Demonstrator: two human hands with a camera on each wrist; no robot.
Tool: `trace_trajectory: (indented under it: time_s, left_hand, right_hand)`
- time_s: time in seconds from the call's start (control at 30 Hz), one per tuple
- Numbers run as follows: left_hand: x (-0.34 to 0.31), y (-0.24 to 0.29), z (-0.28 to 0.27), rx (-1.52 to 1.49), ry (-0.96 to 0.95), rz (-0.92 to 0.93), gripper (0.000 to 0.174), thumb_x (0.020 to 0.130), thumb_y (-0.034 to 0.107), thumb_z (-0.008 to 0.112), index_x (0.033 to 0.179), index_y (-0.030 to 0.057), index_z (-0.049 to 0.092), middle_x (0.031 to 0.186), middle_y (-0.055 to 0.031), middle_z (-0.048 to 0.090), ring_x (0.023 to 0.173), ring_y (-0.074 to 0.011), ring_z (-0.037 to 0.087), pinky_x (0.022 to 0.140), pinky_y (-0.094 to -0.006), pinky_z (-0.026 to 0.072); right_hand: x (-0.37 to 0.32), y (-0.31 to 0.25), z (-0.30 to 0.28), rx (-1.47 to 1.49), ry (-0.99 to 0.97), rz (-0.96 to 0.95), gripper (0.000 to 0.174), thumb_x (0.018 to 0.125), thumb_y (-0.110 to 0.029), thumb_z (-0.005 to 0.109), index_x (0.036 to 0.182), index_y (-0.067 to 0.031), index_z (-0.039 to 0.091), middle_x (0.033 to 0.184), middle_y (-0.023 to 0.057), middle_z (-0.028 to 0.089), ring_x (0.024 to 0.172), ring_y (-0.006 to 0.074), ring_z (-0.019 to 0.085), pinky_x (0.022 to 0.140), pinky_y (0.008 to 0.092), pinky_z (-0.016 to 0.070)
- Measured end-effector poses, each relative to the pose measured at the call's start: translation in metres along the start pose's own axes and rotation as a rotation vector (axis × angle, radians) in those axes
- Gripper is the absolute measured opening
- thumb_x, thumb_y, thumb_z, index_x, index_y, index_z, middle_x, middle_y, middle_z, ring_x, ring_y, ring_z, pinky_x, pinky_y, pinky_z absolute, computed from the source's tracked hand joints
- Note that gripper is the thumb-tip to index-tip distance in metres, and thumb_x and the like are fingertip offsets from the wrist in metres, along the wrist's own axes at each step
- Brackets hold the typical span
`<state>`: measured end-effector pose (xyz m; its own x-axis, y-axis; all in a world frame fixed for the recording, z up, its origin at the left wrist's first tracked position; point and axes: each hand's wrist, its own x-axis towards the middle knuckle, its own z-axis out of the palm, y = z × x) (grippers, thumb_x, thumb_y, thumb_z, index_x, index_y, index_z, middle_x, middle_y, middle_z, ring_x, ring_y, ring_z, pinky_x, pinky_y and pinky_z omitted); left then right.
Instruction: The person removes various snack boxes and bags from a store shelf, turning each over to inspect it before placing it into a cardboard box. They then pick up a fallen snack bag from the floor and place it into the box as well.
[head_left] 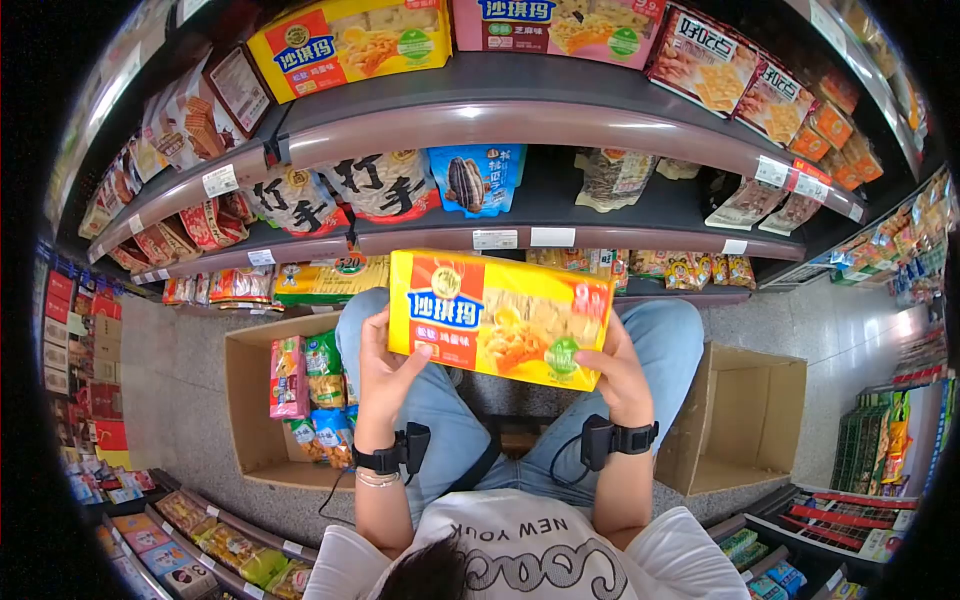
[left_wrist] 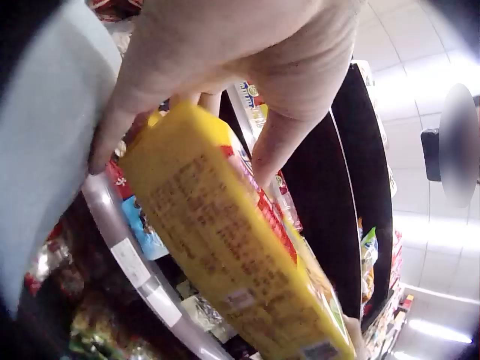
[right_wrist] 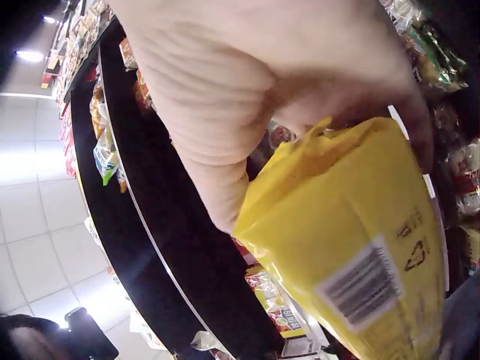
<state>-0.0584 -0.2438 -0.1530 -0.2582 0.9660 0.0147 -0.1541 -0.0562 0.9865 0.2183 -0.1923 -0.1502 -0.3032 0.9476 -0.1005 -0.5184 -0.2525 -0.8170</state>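
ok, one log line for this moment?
left hand: grips yellow pack, left end | right hand: grips its right end | pack: front shown in head view | left box: holds snacks

Bagged snacks [head_left: 478, 185] on dark shelf [head_left: 550, 212]

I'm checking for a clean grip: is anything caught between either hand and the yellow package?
Nothing visible is. The left hand and right hand hold the yellow package directly by its opposite ends, thumbs over the front in the head view. The palm-side contact is partly hidden.
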Motion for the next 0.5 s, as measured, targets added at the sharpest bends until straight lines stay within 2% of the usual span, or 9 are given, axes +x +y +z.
trace_trajectory:
  time_s: [0.1, 0.13, 0.27, 0.37, 0.5]
  left_hand:
    - [0.003, -0.007, 0.0, 0.009, -0.015, 0.032, 0.058, 0.075, -0.002, 0.071, 0.12, 0.0052, 0.036, 0.123, -0.0103, 0.048, 0.117, -0.0201, 0.046, 0.1, -0.0372, 0.0366]
    - [0.003, -0.008, 0.001, 0.092, -0.011, 0.086, 0.06, 0.076, -0.002, 0.071, 0.123, 0.0061, 0.034, 0.125, -0.011, 0.046, 0.12, -0.0213, 0.044, 0.102, -0.0383, 0.0352]
    - [0.001, -0.013, 0.007, -0.007, 0.019, 0.071, 0.064, 0.077, -0.004, 0.068, 0.127, 0.0065, 0.031, 0.126, -0.0108, 0.045, 0.12, -0.0222, 0.044, 0.102, -0.0388, 0.0347]
    - [0.0, -0.011, 0.01, -0.026, 0.039, 0.051, 0.065, 0.078, -0.005, 0.066, 0.129, 0.0064, 0.029, 0.127, -0.0109, 0.045, 0.12, -0.0224, 0.044, 0.102, -0.0391, 0.0344]
    - [0.002, -0.013, 0.006, 0.034, 0.065, 0.112, 0.061, 0.078, -0.002, 0.066, 0.129, 0.0045, 0.033, 0.125, -0.0114, 0.047, 0.118, -0.0219, 0.045, 0.1, -0.0374, 0.035]
  right_hand:
    - [-0.005, -0.005, -0.005, -0.299, -0.02, -0.085, 0.072, 0.067, 0.004, 0.074, 0.13, -0.0023, 0.039, 0.123, 0.0065, 0.054, 0.114, 0.0178, 0.052, 0.097, 0.0318, 0.0416]
    - [-0.008, -0.012, -0.005, -0.292, 0.008, 0.089, 0.066, 0.066, -0.002, 0.077, 0.124, -0.0041, 0.046, 0.128, 0.0093, 0.051, 0.121, 0.022, 0.047, 0.1, 0.0356, 0.0372]
    - [0.003, -0.01, -0.009, -0.656, -0.08, -0.324, 0.052, 0.064, -0.006, 0.077, 0.112, -0.0078, 0.057, 0.133, 0.0144, 0.048, 0.13, 0.0299, 0.036, 0.107, 0.0412, 0.026]
    - [0.004, -0.013, -0.011, -0.709, -0.111, -0.376, 0.055, 0.064, -0.005, 0.077, 0.115, -0.0064, 0.056, 0.133, 0.0131, 0.048, 0.128, 0.0288, 0.039, 0.106, 0.0397, 0.0282]
    - [0.002, -0.011, -0.014, -0.638, -0.109, -0.293, 0.065, 0.066, -0.005, 0.077, 0.124, -0.0007, 0.049, 0.133, 0.0111, 0.048, 0.126, 0.0238, 0.042, 0.105, 0.0365, 0.0302]
